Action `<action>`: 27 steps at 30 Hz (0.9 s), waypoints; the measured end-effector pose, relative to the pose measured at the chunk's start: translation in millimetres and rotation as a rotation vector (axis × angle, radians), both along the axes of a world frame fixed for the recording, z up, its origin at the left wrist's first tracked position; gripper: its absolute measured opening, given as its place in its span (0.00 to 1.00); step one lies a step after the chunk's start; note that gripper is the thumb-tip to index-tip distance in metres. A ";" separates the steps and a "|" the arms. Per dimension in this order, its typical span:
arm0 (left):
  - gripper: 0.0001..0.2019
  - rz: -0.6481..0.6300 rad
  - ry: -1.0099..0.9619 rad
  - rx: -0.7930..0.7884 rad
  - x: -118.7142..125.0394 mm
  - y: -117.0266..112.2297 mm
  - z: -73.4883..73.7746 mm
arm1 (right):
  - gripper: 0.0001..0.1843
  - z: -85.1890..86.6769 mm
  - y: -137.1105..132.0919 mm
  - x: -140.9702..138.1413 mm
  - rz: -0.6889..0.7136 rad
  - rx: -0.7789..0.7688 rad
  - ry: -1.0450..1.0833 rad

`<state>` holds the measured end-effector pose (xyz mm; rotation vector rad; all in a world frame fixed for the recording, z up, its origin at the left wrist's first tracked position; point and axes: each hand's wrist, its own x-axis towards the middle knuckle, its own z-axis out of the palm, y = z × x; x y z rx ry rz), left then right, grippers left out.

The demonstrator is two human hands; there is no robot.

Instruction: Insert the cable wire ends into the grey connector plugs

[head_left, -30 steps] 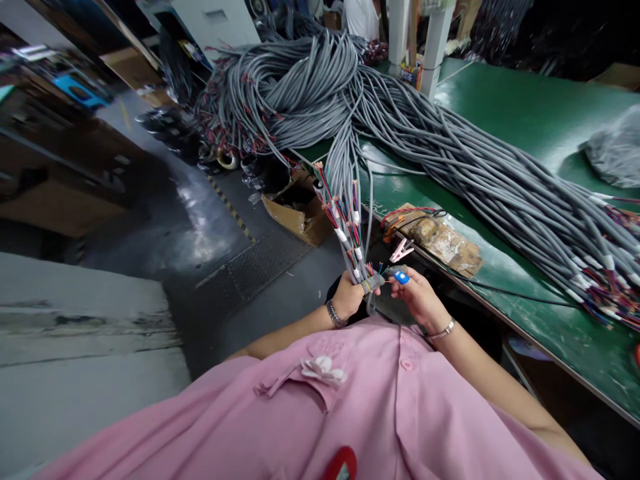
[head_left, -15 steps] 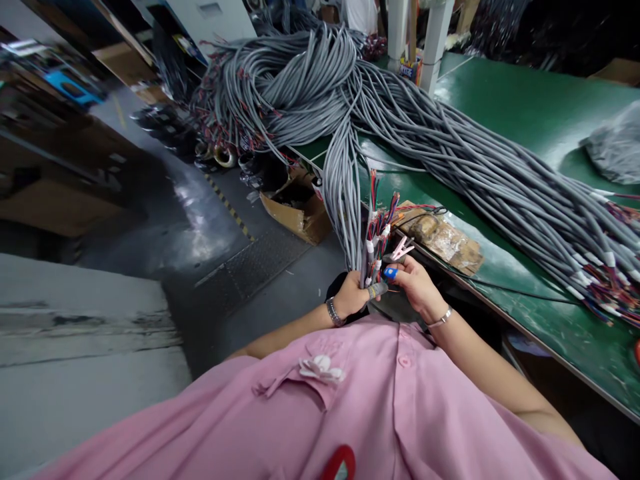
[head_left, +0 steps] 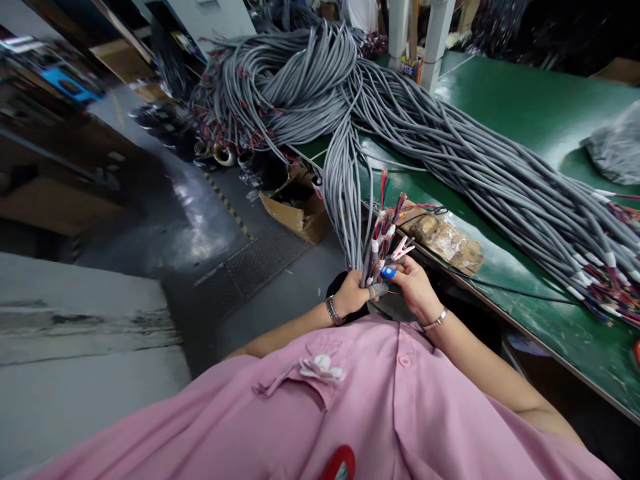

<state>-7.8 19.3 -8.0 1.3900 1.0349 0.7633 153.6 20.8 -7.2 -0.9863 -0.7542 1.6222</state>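
Observation:
My left hand (head_left: 352, 293) is closed around a bundle of grey cables (head_left: 345, 213), near their stripped ends. Grey covering wraps its thumb. Coloured wire ends (head_left: 389, 220) with white bands stick up above that hand. Just to the right, my right hand (head_left: 414, 283) pinches its thumb and fingers together against the lower wires. Something blue (head_left: 389, 272) covers the thumb tip. Exactly what lies between these fingers is too small to make out. A pink clip (head_left: 401, 249) shows right above the right fingers.
A large heap of grey cables (head_left: 300, 87) spreads along the green table (head_left: 505, 93). Taped cardboard (head_left: 450, 243) lies near the table's edge. An open cardboard box (head_left: 305, 223) stands on the floor at left, and a plastic-wrapped bundle (head_left: 617, 143) sits at far right.
The coloured wire ends have tipped slightly to the right, towards my right hand. My right hand has shifted a little left; my left hand stays in place around the cables.

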 end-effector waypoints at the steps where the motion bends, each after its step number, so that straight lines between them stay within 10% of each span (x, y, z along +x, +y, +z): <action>1: 0.15 0.006 -0.007 -0.006 -0.6 0.0 -0.3 | 0.17 -1.4 0.3 1.8 -0.016 -0.008 -0.013; 12: 0.15 0.029 -0.043 0.000 -0.3 -0.7 -3.6 | 0.19 5.8 -6.6 12.4 0.105 -0.021 0.004; 22: 0.14 0.120 -0.204 -0.129 0.4 -1.9 0.1 | 0.14 -6.6 -2.4 23.7 -0.170 -0.090 -0.013; 27: 0.15 0.101 -0.370 -0.252 1.7 10.0 3.2 | 0.24 -6.2 12.0 33.4 0.054 -0.168 0.167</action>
